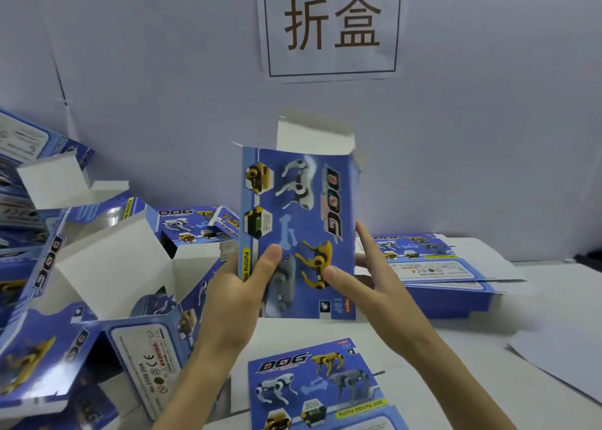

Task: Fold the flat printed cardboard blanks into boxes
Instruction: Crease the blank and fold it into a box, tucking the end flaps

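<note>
A white worktop (462, 341) runs up to a pale wall (146, 71), where a paper sign (332, 22) carries two large dark characters. A pile of folded boxes (81, 266) crowds the left side, several with their white insides open. A stack of flat blanks (439, 266) lies at the right, and a single flat blank (312, 387) lies face up at the near edge.

Above the middle of the worktop both hands hold a blue printed box (299, 218) upright. Its long axis is vertical, its printed face is towards the camera, and the "DOG" lettering runs sideways down it. Its top flaps (312, 133) stand open, pointing up.

The left hand (241, 286) grips the lower left edge with the thumb on the front. The right hand (358, 276) pinches the lower right edge, thumb on the front and fingers behind.
</note>
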